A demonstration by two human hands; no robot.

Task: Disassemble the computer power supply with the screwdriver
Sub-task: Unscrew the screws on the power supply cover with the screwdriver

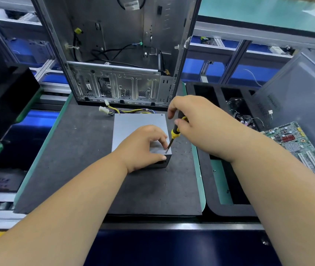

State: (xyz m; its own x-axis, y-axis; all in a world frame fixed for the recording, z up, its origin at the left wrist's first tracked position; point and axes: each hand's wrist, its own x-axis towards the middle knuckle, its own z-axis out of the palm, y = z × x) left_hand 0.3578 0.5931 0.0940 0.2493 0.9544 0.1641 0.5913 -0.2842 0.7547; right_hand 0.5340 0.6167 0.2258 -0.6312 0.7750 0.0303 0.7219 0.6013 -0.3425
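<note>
On the dark foam mat [80, 169] in front of you lies the computer power supply [139, 123], a grey metal box with its flat lid facing up. Your left hand [143, 148] rests on the near right corner of the box, thumb down against the black front face and fingers curled over the top, gripping the corner; the forefinger tip sits just beside the screwdriver tip. Your right hand [195, 121] wraps round the black and yellow handle of the screwdriver [175, 132], fingers curled about it. Its shaft slants down and to the left, and the tip touches the lid at the near right corner, where a screw seems to sit, though it is too small to be sure. Yellow and black cables with white connectors [104, 110] trail from the far end of the box. Behind it an opened computer case [114, 45] stands upright on the mat. To your right, a black tray [216, 189] holds loose parts, and a green motherboard [295, 143] lies at its right edge.
</note>
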